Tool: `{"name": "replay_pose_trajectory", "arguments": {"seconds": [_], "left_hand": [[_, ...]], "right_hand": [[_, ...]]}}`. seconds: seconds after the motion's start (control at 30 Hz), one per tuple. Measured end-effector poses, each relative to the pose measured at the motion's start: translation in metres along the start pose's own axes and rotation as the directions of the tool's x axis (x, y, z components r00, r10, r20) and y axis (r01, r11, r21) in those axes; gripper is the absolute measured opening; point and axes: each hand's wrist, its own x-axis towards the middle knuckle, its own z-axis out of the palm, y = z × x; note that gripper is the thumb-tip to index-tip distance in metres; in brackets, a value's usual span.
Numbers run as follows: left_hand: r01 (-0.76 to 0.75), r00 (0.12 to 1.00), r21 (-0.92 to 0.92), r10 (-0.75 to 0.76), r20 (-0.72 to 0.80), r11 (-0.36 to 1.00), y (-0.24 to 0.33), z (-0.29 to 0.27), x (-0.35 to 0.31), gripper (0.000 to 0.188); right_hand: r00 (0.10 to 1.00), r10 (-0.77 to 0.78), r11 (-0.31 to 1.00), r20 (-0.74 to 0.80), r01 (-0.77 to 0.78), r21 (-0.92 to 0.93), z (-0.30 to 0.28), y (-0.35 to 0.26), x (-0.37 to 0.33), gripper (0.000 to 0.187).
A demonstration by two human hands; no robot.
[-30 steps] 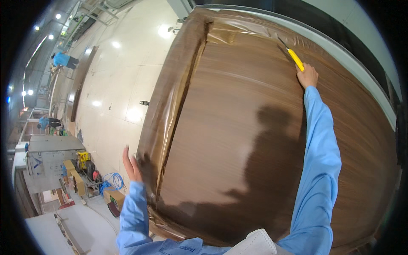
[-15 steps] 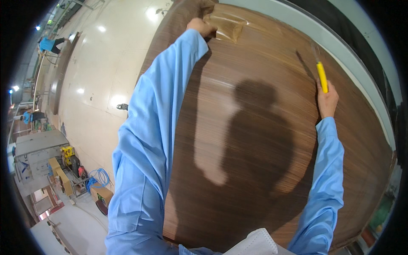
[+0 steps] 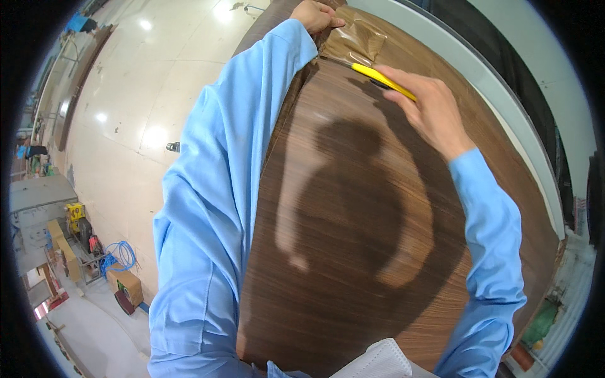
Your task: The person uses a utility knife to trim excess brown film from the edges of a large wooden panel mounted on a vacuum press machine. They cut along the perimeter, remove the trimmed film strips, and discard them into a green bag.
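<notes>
Left hand: bare left hand (image 3: 314, 16) at the far-left corner of the panel, fingertips against a glossy, crinkled, amber-tinted plastic film (image 3: 359, 39); whether they pinch it, I cannot tell.
Right hand: bare right hand (image 3: 432, 104), fingers wrapped around a slim yellow-handled knife (image 3: 384, 80).
Knife: near the panel's far-left corner, blade pointing left along the film's near side; whether it touches the surface is unclear.
Panel: broad, brown wood-grain panel (image 3: 340, 309), smooth with a satin sheen, fine streaks running across it; a person's shadow darkens its middle.
In the way: light-blue cloth left sleeve (image 3: 211, 189) hides much of the panel's left edge; a white fabric face mask (image 3: 378, 362) covers part of its near edge.
Beyond the far edge: smooth pale-grey rail (image 3: 454, 39), bowed by the lens.
Off the left edge: shiny cream tiled floor (image 3: 126, 132), with a coiled blue hose (image 3: 118, 258) beside an open-sided brown cardboard box (image 3: 126, 285), and a boxy yellow machine (image 3: 75, 214).
</notes>
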Motion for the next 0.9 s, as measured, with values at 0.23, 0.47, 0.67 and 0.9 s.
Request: {"name": "replay_pose_trajectory", "arguments": {"seconds": [0.23,0.47,0.67,0.9], "left_hand": [[0.013,1.000,-0.072,-0.013,-0.002,0.997,-0.009,0.005,0.002,0.011],[-0.013,0.994,-0.011,0.012,-0.104,1.000,-0.008,0.010,-0.005,0.008],[-0.115,0.984,-0.071,0.104,-0.145,0.991,-0.010,0.009,0.001,0.008],[0.009,0.994,-0.120,-0.022,-0.109,0.993,-0.005,0.007,-0.004,0.007]], "right_hand": [[0.993,0.113,0.979,0.041,-0.105,-0.174,0.029,0.022,0.042,0.034],[0.991,0.104,0.990,0.087,-0.095,-0.107,0.039,0.039,0.049,0.034],[0.972,0.135,0.990,0.194,-0.126,-0.061,0.025,0.040,0.062,0.033],[0.966,0.158,0.954,0.207,-0.094,-0.286,0.015,0.010,0.074,0.033]]}}
